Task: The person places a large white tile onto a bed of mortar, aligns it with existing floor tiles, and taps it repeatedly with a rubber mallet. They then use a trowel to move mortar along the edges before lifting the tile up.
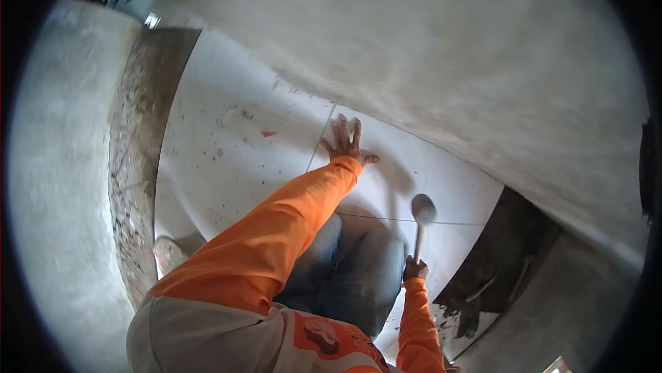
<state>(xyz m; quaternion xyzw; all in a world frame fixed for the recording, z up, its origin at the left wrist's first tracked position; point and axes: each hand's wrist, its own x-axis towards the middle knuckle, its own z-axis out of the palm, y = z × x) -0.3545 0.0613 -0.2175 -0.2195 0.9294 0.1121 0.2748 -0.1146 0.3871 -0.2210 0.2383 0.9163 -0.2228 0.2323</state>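
Note:
My left hand (pixel 343 141) is pressed flat on a large white floor tile (pixel 393 142), fingers spread, near the foot of the grey wall. Beside its palm runs a thin joint between two tiles. Lower and to the right, my right hand (pixel 414 269) is closed round the handle of a mallet (pixel 423 209). The mallet's rounded grey head points away from me, over the tiles near another joint line; whether it touches them I cannot tell. Both my arms wear orange sleeves, and my knees in blue jeans (pixel 365 269) are bent between them.
A small red piece (pixel 268 134) and dark specks lie on the tiles at left. Rough bare ground (pixel 134 166) borders them on the left. At right is a dark area (pixel 500 256) with what looks like a hand tool (pixel 480 290). Grey walls (pixel 448 49) close in on both sides.

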